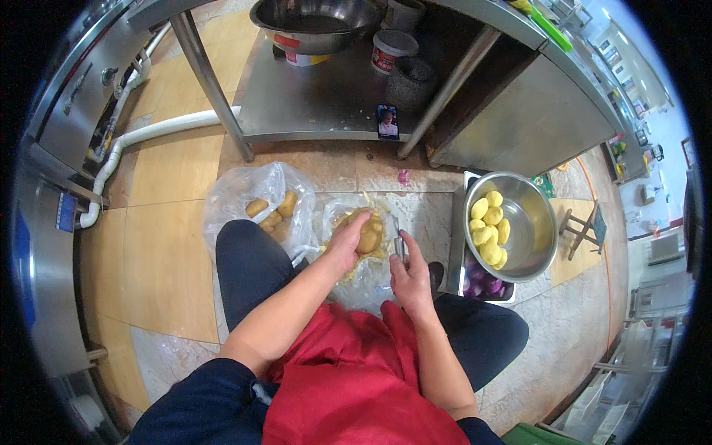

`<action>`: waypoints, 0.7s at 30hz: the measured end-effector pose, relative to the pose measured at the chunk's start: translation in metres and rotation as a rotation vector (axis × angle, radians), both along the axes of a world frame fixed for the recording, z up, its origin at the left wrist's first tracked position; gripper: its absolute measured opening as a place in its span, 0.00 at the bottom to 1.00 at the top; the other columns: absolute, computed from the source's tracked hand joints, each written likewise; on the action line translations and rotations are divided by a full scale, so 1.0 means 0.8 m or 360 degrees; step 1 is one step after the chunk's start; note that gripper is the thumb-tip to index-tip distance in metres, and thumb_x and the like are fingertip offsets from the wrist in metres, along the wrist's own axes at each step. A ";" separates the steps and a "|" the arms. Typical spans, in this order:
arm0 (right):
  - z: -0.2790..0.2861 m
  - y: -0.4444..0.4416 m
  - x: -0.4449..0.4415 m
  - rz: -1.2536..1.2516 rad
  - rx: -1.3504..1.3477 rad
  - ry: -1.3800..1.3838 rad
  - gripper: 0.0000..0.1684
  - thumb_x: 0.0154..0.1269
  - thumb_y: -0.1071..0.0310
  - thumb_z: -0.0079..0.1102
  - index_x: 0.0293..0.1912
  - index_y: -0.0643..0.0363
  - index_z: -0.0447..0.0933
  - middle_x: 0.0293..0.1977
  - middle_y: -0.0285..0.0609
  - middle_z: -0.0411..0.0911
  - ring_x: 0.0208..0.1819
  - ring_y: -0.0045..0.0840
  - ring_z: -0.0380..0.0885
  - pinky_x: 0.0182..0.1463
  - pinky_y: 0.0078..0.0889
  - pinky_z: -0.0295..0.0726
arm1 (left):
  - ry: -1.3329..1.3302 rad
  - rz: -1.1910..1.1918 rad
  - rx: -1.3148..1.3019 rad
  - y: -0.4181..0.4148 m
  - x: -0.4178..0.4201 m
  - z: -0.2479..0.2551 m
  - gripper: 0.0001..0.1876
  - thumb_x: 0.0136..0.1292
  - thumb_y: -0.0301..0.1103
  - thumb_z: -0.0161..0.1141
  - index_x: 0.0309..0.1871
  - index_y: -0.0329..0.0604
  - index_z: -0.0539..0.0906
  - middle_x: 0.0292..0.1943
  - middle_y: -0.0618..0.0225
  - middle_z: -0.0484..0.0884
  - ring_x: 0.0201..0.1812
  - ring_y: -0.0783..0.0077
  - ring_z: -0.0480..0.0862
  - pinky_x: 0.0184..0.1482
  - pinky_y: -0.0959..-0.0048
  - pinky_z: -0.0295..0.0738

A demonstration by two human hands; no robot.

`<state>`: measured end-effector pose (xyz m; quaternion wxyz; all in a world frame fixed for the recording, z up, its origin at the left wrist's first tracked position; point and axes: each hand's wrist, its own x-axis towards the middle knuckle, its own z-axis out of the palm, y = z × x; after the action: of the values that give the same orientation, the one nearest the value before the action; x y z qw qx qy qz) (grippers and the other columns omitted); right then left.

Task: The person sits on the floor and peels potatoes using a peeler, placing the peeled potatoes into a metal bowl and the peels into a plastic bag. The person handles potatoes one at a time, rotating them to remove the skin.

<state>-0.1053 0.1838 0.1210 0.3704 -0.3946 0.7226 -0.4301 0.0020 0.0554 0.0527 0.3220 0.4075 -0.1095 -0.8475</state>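
Observation:
My left hand [347,240] grips an unpeeled brown potato [371,235] above a clear plastic bag [361,292] that holds strips of peel. A peeler with a metal handle [399,248] is in my right hand [410,276], just right of the potato and apart from it. By my left knee, another clear plastic bag [222,192] contains several unpeeled potatoes [271,218]. To the right, several peeled yellow potatoes [490,228] lie in a round steel basin [525,217].
Under the basin is a rectangular steel pan [457,245] with purple onions [484,282]. Ahead, a steel shelf [311,114] bears a lit phone [387,122], a tub [392,51] and a large bowl [317,28]. A folding stool [583,229] stands right; a white pipe [172,121] runs left.

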 end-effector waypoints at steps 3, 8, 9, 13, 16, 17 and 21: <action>-0.043 -0.001 -0.009 0.0099 -0.0129 0.0336 0.32 0.73 0.72 0.54 0.73 0.58 0.62 0.26 0.37 0.74 0.23 0.18 0.72 0.28 0.26 0.72 | -0.0097 -0.0054 0.0000 -0.017 -0.015 0.003 0.21 0.66 0.43 0.68 0.56 0.43 0.80 0.44 0.66 0.84 0.43 0.70 0.86 0.41 0.66 0.84; -0.057 -0.025 0.011 0.0135 -0.0144 0.0453 0.33 0.72 0.73 0.52 0.74 0.61 0.59 0.42 0.54 0.78 0.34 0.31 0.78 0.40 0.33 0.77 | -0.0087 0.0043 -0.0220 -0.040 -0.024 -0.022 0.20 0.66 0.41 0.68 0.55 0.39 0.79 0.46 0.63 0.84 0.43 0.65 0.86 0.45 0.65 0.85; -0.053 -0.029 0.017 0.0132 -0.0049 0.0402 0.33 0.72 0.73 0.52 0.74 0.62 0.59 0.50 0.60 0.79 0.40 0.37 0.81 0.47 0.36 0.79 | -0.0114 0.0046 -0.0188 -0.042 -0.023 -0.028 0.20 0.65 0.41 0.68 0.54 0.39 0.79 0.46 0.63 0.84 0.42 0.66 0.86 0.45 0.65 0.85; -0.053 -0.044 0.017 0.0190 -0.0054 0.0395 0.34 0.73 0.71 0.52 0.74 0.61 0.56 0.61 0.68 0.72 0.62 0.58 0.73 0.60 0.47 0.75 | -0.0197 0.0029 -0.0086 -0.044 -0.025 -0.038 0.19 0.63 0.42 0.68 0.52 0.40 0.82 0.43 0.66 0.83 0.42 0.69 0.83 0.42 0.66 0.81; -0.055 -0.052 0.022 0.0193 -0.0006 0.0411 0.33 0.72 0.72 0.51 0.74 0.64 0.57 0.62 0.67 0.72 0.62 0.55 0.75 0.60 0.42 0.75 | -0.0247 0.0061 -0.0104 -0.046 -0.024 -0.050 0.19 0.62 0.40 0.68 0.51 0.40 0.81 0.42 0.66 0.82 0.42 0.68 0.84 0.43 0.65 0.82; -0.053 -0.053 0.024 0.0190 0.0062 0.0367 0.34 0.72 0.72 0.51 0.74 0.64 0.57 0.62 0.68 0.72 0.63 0.56 0.74 0.60 0.43 0.75 | -0.0266 0.0081 -0.0122 -0.046 -0.023 -0.058 0.19 0.62 0.40 0.68 0.52 0.40 0.80 0.42 0.65 0.82 0.41 0.67 0.85 0.43 0.65 0.84; -0.060 -0.043 0.052 0.0110 0.0234 0.0338 0.34 0.73 0.71 0.49 0.75 0.63 0.55 0.59 0.71 0.73 0.61 0.61 0.73 0.59 0.49 0.75 | -0.0449 0.0229 0.0059 -0.037 -0.029 -0.068 0.20 0.60 0.41 0.68 0.50 0.39 0.81 0.43 0.63 0.83 0.42 0.66 0.84 0.42 0.63 0.82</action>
<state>-0.0640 0.1496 0.0727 0.3344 -0.4343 0.7733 -0.3187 -0.0214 0.0259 -0.0014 0.3555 0.5353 -0.1085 -0.7585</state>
